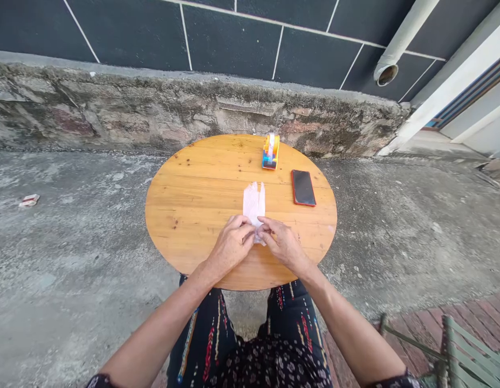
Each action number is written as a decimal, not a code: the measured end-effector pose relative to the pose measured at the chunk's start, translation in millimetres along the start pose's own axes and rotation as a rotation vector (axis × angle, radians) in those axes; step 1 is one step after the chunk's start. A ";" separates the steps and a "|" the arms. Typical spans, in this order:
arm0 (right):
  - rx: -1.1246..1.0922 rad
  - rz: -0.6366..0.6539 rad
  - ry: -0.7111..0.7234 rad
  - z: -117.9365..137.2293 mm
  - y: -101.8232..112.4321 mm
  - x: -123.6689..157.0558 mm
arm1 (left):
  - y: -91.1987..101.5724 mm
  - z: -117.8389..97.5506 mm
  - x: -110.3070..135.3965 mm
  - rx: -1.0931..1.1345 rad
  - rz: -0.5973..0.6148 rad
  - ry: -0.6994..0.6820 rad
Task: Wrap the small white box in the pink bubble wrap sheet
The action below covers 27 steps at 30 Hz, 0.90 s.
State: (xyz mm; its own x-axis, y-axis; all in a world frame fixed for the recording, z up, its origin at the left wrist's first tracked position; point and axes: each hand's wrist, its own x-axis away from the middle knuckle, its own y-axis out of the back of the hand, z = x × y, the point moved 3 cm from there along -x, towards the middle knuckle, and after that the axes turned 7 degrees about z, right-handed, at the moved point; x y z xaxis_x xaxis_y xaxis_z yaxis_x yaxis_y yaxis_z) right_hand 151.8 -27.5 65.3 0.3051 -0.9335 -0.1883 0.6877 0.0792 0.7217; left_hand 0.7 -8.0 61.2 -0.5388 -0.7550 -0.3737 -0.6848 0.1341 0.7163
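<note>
A small white folded piece of paper or thin plastic (253, 203) lies on the round wooden table (193, 205). My left hand (230, 245) and my right hand (282, 242) meet at its near end, fingers curled and pinching that edge between them. The far end of the white piece lies flat and points away from me.
An orange and blue tape dispenser (271, 151) stands at the table's far side. A phone in a red case (303, 187) lies face up to the right. A rough stone ledge (172, 108) and dark tiled wall are behind. A green chair (456, 350) is at lower right.
</note>
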 end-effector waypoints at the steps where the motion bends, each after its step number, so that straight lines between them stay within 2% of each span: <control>1: -0.018 0.003 -0.003 -0.6 -0.9 -2.0 | 0.2 0.8 0.6 0.014 0.004 0.006; 5: 0.099 -0.007 0.010 3.2 -4.6 -4.4 | 4.9 1.5 2.6 0.115 0.012 0.030; 9: 0.218 -0.012 -0.009 6.3 -8.7 -1.8 | 8.3 1.4 1.1 0.209 -0.058 0.128; 12: 0.244 -0.028 0.003 5.3 -10.8 -0.5 | 4.8 1.3 -3.4 0.203 -0.113 0.193; 16: 0.236 -0.023 -0.015 0.4 -11.8 -0.3 | -1.0 3.0 -9.8 0.140 -0.118 0.264; 23: 0.097 -0.049 0.039 -7.0 -14.4 -0.5 | 0.0 6.1 -9.6 0.142 -0.036 0.212; 27: 0.113 -0.055 0.009 -6.8 -14.3 0.9 | -0.8 4.1 -6.7 0.126 -0.050 0.206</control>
State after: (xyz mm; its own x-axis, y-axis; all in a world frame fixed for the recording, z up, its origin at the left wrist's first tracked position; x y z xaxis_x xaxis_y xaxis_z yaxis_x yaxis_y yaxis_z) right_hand 146.7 -27.1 50.2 0.2752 -0.9320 -0.2357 0.6255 -0.0126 0.7801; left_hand 2.9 -0.3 60.7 -0.4004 -0.8758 -0.2696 -0.7707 0.1627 0.6161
